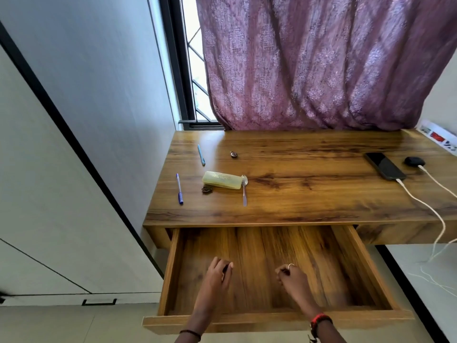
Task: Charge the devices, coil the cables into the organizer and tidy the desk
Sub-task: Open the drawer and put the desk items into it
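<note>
In the head view, a wooden desk [309, 194] is seen under a purple curtain [321, 63], with its drawer [272, 243] pulled wide open toward the camera. Both hands are held low over the drawer's bare floor. The left hand [217, 273] is shown with its fingers curled, and a dark patch is glimpsed at the fingertips. Whether anything is gripped cannot be told through the blur. The right hand [291, 276], on which a ring is worn, is likewise curled, and nothing is clearly seen in it, so its hold cannot be told either.

At the desk's right end a smartphone [384, 165] is laid face up with a white cable [420, 201] plugged into it. Just beside it, a black earbud case [414, 160] is fed by a second white cable [435, 179]. Both leads are draped over the desk edge.

On the left half are scattered a light blue pen [201, 154], a dark blue pen [179, 188], a yellow-green case [221, 179], a spoon [244, 190] touching that case, and two small dark objects too small to be named.

Charging is judged to be set up, and tidying is judged to be the step in hand. For the next move, a reach up and to the left is called for, so that the loose items can be gathered into the drawer.
</note>
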